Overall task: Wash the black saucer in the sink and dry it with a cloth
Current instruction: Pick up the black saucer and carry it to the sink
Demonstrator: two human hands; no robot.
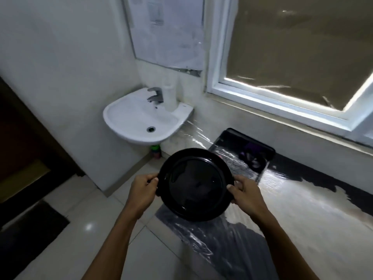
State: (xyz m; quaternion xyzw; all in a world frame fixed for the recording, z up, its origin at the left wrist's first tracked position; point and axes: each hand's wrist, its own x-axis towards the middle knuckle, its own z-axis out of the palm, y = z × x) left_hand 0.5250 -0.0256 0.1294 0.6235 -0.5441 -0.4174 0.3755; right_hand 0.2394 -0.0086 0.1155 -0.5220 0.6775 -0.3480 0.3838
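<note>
I hold the black saucer [195,184] in front of me with both hands, its glossy face tilted toward the camera. My left hand [142,191] grips its left rim and my right hand [247,196] grips its right rim. The white sink [129,120] hangs on the wall ahead and to the left, with a metal tap [155,95] at its back and a drain [151,129] in the bowl. No water runs from the tap. I see no cloth that I can name for sure.
A counter wrapped in shiny plastic film [272,199] runs along the right under a window [298,57]. A black tray [246,152] with a dark object lies on it. A small colourful bottle [155,151] stands under the sink. A dark door [24,142] and a mat [26,233] are at left.
</note>
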